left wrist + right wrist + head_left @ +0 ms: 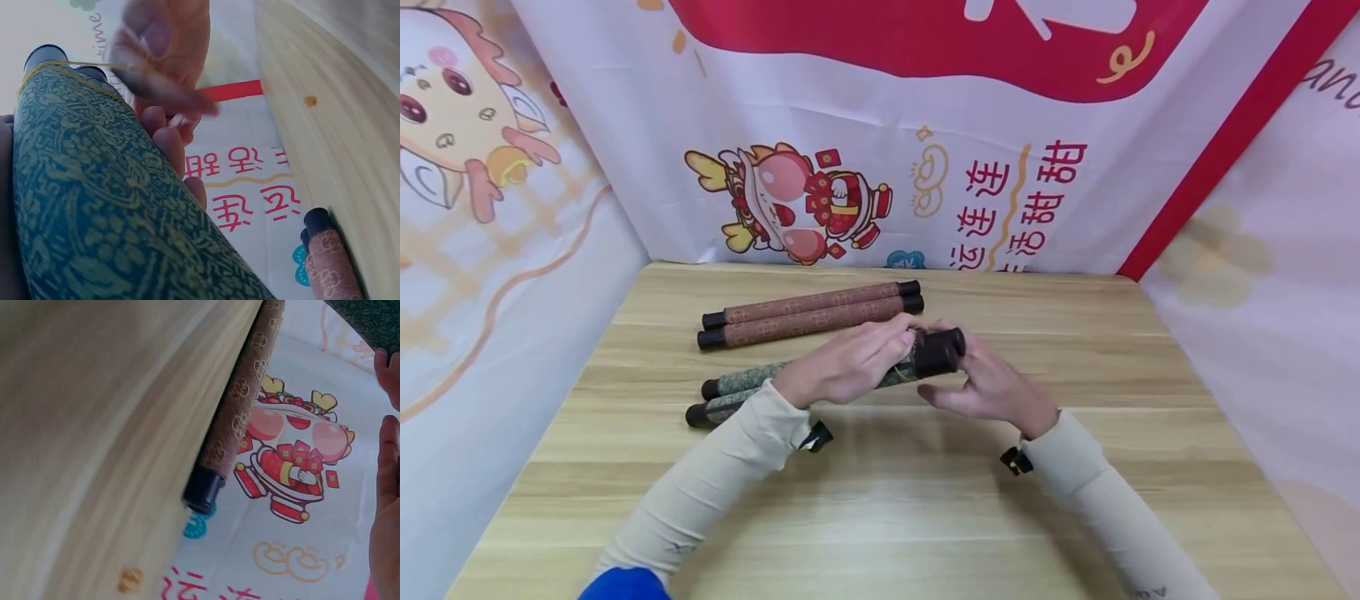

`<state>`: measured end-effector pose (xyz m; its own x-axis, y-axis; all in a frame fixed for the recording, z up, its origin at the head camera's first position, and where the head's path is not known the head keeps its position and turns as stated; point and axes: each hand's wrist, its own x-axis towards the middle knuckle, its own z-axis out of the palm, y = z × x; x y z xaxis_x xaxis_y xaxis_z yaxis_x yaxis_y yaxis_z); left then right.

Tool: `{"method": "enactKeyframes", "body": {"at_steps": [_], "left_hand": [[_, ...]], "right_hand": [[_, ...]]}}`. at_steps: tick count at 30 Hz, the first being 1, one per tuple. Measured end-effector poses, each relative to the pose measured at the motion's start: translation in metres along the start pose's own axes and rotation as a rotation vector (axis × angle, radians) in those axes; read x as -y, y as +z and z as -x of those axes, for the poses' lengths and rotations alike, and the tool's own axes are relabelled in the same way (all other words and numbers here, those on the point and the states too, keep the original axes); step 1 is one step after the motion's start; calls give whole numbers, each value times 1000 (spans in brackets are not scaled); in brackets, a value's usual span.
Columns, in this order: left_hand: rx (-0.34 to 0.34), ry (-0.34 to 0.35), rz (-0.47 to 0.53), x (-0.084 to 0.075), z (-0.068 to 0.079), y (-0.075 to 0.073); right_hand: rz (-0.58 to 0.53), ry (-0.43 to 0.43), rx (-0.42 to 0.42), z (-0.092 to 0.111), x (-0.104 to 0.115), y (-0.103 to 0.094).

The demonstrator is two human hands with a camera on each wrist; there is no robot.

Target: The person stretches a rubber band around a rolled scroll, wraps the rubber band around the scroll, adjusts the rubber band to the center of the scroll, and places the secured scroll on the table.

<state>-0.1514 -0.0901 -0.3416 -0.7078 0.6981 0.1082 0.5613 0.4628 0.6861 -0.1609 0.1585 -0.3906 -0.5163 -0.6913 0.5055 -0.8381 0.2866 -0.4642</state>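
A green patterned scroll [745, 380], two rolls side by side with black end knobs, slants over the table with its right end raised. My left hand [853, 362] grips it near that end, fingertips [170, 145] showing along its far side. Around the scroll by the knobs runs a thin yellow rubber band [87, 64]. One side of the band stretches away to my right hand [992, 383], which pinches it beside the knobs. The right hand is blurred in the left wrist view, so its exact finger hold is partly hidden.
A brown patterned scroll [812, 321], also in two rolls with black knobs, lies behind the green one on the wooden table [865, 517]. A printed cloth [1037, 117] hangs at the table's back edge, with more cloth on both sides.
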Motion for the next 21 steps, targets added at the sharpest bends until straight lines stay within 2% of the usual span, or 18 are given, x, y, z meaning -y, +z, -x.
{"method": "enactKeyframes", "body": {"at_steps": [3, 6, 8, 10, 11, 13, 16, 19, 21], "left_hand": [[10, -41, -2, 1, -1, 1], [8, -50, 5, 2, -2, -1], [13, -58, -10, 3, -3, -1], [16, -70, -35, 5, -5, 1], [15, -77, -51, 5, -6, 3], [7, -86, -97, 6, -8, 8], [-18, -85, -178, 7, -11, 16], [-34, -88, -246, 8, -13, 23], [-37, -102, -256, 7, -14, 26]], "right_hand": [[-202, 142, -32, 8, -1, 5], [-539, 318, -176, 14, -3, 12], [-755, 399, -291, 14, -4, 15], [-885, 495, -353, 10, -2, 17], [-918, 534, -351, 8, 0, 16], [-945, 606, -322, 3, 6, 13], [-921, 692, -258, -3, 17, 5], [-802, 753, -208, -8, 27, -3], [-689, 808, -191, -9, 30, -6]]}}
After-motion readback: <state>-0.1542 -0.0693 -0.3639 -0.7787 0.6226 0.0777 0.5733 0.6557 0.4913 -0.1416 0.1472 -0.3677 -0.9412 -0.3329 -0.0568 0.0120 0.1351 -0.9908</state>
